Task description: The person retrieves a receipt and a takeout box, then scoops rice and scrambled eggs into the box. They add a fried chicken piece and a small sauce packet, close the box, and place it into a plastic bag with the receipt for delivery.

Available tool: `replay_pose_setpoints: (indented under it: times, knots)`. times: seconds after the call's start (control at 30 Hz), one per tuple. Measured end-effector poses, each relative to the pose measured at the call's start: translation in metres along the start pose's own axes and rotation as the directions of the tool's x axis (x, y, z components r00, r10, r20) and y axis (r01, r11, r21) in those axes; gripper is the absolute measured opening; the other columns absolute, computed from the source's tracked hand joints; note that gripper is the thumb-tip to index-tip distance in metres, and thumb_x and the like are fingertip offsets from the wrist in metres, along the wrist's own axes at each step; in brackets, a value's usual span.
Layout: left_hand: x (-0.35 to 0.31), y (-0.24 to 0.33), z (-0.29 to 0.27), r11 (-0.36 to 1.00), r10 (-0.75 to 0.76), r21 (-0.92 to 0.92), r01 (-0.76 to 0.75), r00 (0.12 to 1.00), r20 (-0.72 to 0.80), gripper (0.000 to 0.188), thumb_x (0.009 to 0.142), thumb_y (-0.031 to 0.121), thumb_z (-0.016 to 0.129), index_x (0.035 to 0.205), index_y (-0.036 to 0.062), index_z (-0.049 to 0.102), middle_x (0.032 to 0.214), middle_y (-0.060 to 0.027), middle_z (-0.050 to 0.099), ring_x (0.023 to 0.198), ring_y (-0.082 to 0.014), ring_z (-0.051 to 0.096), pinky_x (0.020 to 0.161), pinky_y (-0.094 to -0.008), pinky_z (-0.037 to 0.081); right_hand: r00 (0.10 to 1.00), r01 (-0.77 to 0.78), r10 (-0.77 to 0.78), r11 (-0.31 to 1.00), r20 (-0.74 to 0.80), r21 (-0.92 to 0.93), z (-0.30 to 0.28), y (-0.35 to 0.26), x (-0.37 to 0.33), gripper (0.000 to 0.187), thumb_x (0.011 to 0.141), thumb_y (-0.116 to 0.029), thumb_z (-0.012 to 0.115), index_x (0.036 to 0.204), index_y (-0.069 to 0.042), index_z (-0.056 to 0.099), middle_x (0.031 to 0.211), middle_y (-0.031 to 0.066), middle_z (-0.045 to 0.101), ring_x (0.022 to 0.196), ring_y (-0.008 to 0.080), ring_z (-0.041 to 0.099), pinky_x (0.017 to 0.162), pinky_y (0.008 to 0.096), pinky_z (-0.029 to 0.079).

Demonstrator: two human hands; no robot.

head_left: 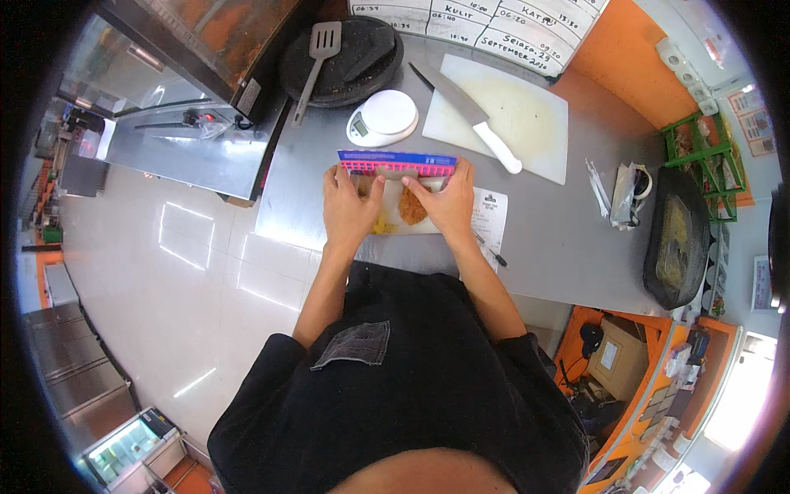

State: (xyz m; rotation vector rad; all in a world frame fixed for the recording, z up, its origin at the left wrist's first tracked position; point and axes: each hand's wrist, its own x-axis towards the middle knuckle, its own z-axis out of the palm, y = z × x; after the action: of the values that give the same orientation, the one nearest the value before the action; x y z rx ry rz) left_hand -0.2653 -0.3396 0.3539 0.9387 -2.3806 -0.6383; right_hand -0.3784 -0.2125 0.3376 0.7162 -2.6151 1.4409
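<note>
My left hand (349, 204) and my right hand (448, 203) grip the two sides of a paper food box (398, 165) near the front edge of the steel table. Its pink-and-blue printed flap stands raised at the far side, and both thumbs reach inward over the box. Inside lies a brown, crumbed fried piece (411, 209), close to my right thumb. Some yellow food (382, 225) sits to its left, nearer my left hand. The fingers behind the flap are partly hidden. Under the right wrist, a printed paper slip (491, 216) and a dark-tipped pen-like object (499, 258) lie on the table.
Just beyond the box stands a white kitchen scale (384, 117). A white-handled knife (470, 107) rests on a white cutting board (531, 123). Behind the scale, a slotted spatula (324, 45) lies across a black pan (296, 66). A dark tray (676, 239) sits far right.
</note>
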Motion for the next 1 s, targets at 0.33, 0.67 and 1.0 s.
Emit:
replay_pose_setpoints:
  times: [0.33,0.67,1.0]
  knots:
    - [0.025,0.008,0.005,0.990,-0.103,0.096,0.108,0.994,-0.047,0.047,0.073,0.041,0.075,0.092,-0.0002,0.061,0.089,-0.0157,0.061,0.078,-0.0349,0.064,0.066,-0.0443,0.051,0.975,-0.182,0.134,0.941,0.179,0.284,-0.010,0.004,0.015,0.057,0.070,-0.019,0.081,0.111,0.004,0.048,0.104,0.0168,0.062,0.084,0.0165,0.062,0.064,0.0281,0.051]
    - [0.035,-0.019,-0.007,0.953,-0.074,-0.279,0.121,0.982,0.175,0.027,0.084,0.017,0.052,0.094,-0.0066,0.061,0.084,-0.0228,0.066,0.065,-0.0352,0.066,0.061,-0.0424,0.052,0.936,-0.051,-0.108,0.900,0.334,0.433,-0.032,0.040,0.030,0.056,0.073,-0.007,0.066,0.125,0.002,0.049,0.111,0.0140,0.062,0.085,0.0201,0.061,0.069,0.0311,0.053]
    - [0.054,0.002,-0.027,0.655,-0.415,-0.466,0.596,0.798,0.437,0.038,0.096,0.024,0.041,0.101,-0.0098,0.057,0.079,-0.0211,0.064,0.071,-0.0223,0.070,0.057,-0.0349,0.054,0.917,-0.047,-0.123,0.911,0.379,0.411,-0.036,0.036,0.037,0.053,0.072,-0.009,0.064,0.122,0.001,0.052,0.111,0.0144,0.062,0.085,0.0226,0.061,0.070,0.0328,0.053]
